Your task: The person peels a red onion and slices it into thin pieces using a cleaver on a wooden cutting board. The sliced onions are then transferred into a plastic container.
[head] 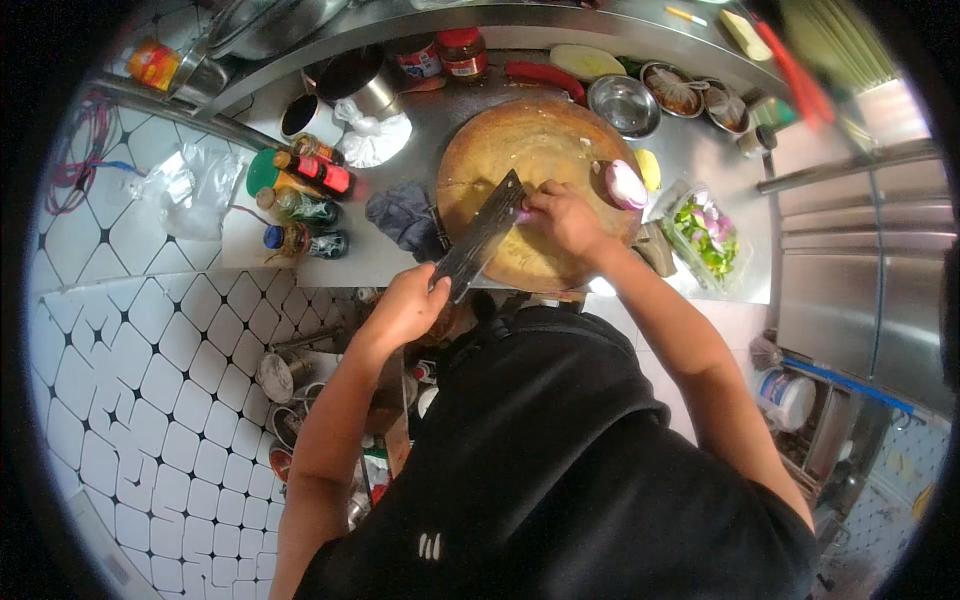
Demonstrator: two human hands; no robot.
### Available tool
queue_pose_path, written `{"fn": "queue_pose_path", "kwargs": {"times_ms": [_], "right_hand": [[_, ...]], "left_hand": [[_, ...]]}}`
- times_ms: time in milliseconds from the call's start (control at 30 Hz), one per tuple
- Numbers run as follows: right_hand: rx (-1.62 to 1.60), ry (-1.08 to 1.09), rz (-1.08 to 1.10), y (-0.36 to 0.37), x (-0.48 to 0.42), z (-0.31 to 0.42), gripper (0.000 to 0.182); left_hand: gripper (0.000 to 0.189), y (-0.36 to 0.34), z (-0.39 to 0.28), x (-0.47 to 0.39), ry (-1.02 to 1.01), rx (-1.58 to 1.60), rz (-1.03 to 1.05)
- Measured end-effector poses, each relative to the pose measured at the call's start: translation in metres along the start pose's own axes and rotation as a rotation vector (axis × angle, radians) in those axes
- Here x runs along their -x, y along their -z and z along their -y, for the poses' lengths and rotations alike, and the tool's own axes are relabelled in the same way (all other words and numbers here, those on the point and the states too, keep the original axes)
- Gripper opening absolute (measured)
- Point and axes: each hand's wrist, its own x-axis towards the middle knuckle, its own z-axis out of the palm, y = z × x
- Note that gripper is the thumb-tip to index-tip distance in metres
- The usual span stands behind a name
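A round wooden chopping board lies before me on a steel counter. My left hand is closed on the handle of a dark cleaver, whose blade slants across the board's left part. Beside the blade, my right hand presses its fingertips on a small purple onion piece, mostly hidden by the fingers. A cut red onion rests at the board's right edge, next to a yellow piece of food. Further right, a clear plastic container holds cut onion and green vegetable pieces.
A dark cloth touches the board's left side. Sauce bottles and a tied white bag stand farther left. Behind the board are a steel bowl, a red chili pepper and a red-lidded jar. A steel shelf spans the back.
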Motion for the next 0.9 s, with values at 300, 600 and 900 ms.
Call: {"fn": "queue_pose_path", "kwargs": {"times_ms": [300,600,900], "right_hand": [[-0.147,-0.009,-0.092,-0.008,0.000,-0.007,0.013],[-0.201,0.025,-0.321,-0.008,0.021,0.001,0.010],[-0.197,0.047,-0.363,-0.013,0.024,-0.004,0.013]], "left_hand": [[0.030,-0.070,0.024,-0.050,-0.115,-0.102,-0.120],[0.025,-0.023,-0.015,-0.012,-0.207,-0.170,-0.161],[0.027,-0.067,-0.018,-0.035,-0.132,-0.189,-0.109]]}}
